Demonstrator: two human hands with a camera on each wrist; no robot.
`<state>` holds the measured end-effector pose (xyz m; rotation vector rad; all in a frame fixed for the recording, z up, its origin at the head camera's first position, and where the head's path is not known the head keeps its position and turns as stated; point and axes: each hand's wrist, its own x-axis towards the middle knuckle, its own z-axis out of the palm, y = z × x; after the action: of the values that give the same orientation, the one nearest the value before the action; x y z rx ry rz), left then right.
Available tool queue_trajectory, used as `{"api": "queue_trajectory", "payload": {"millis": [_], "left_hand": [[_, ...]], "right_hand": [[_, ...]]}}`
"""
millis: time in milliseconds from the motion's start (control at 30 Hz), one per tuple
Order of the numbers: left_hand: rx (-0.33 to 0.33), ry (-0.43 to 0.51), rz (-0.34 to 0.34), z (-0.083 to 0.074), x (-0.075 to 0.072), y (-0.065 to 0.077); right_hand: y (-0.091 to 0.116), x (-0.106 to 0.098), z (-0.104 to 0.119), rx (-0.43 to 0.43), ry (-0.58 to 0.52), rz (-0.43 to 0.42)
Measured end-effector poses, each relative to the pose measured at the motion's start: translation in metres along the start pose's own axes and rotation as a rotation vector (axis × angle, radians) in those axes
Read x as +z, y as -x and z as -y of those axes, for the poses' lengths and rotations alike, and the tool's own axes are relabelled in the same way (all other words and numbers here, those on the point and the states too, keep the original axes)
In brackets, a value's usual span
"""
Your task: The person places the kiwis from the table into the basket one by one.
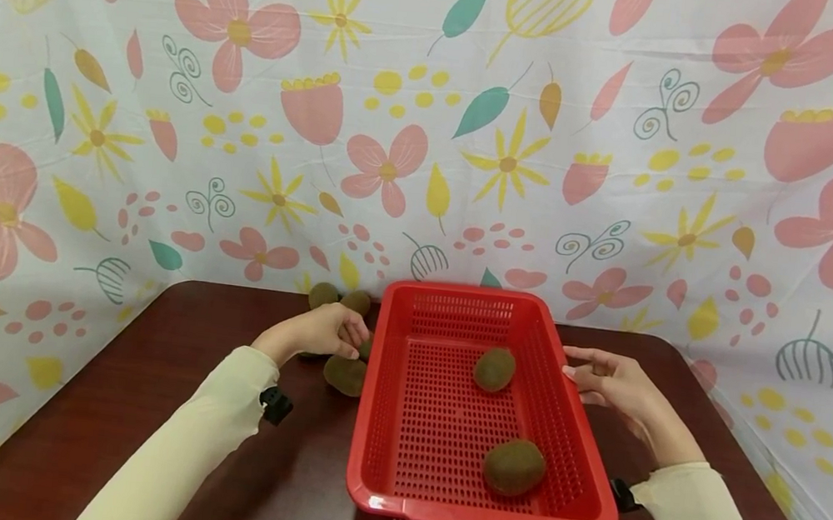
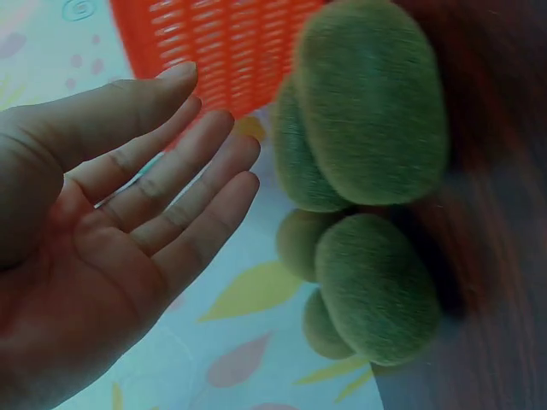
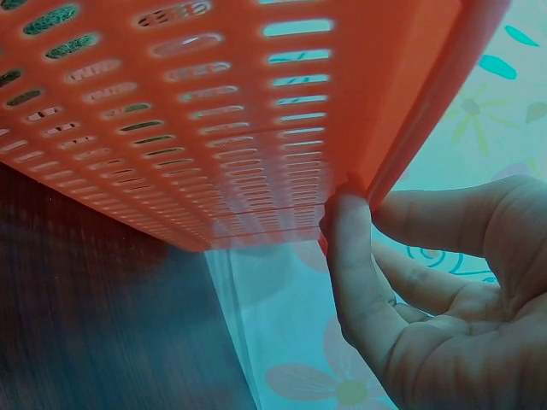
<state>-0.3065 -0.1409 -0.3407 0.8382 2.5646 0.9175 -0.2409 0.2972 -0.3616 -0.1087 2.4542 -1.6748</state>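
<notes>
A red perforated plastic basket [image 1: 362, 431] occupies the middle of the head view, its near end appearing raised off the table. My right hand [image 1: 618, 388] pinches the rim on its right side, thumb and fingers on either side of the edge in the right wrist view. Inside lie two brown fuzzy kiwis, a farther kiwi [image 1: 494, 370] and a nearer kiwi [image 1: 514, 468]. Left of the basket, my left hand [image 1: 323, 330] hovers over several kiwis, among them a kiwi [image 1: 344, 376]. The left wrist view has its fingers loosely extended, holding nothing, beside a large kiwi [image 2: 372, 102].
Everything stands on a dark brown wooden table [image 1: 172, 370]. A white cloth with printed flowers [image 1: 429, 127] hangs behind the table and along its sides. Two more kiwis, including one kiwi [image 1: 323, 295], sit near the table's back edge.
</notes>
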Motion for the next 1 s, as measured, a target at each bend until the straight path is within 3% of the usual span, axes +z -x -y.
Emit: {"api": "queue_trajectory", "payload": {"millis": [200,400,633,1000], "left_hand": [[0.033,-0.054,0.045,0.009,0.009,0.003],[0.075,-0.171,0.042,0.015,0.015,0.005],[0.044,-0.275,0.023,0.016,0.018,0.005],[0.04,-0.309,0.046,0.016,0.02,0.002]], "right_hand": [[0.0,-0.001,-0.001,-0.003,-0.005,0.005],[-0.001,-0.001,-0.002,-0.008,-0.009,0.006],[-0.002,-0.001,-0.002,-0.005,-0.017,0.01],[-0.002,-0.001,-0.001,0.002,-0.008,0.002]]}}
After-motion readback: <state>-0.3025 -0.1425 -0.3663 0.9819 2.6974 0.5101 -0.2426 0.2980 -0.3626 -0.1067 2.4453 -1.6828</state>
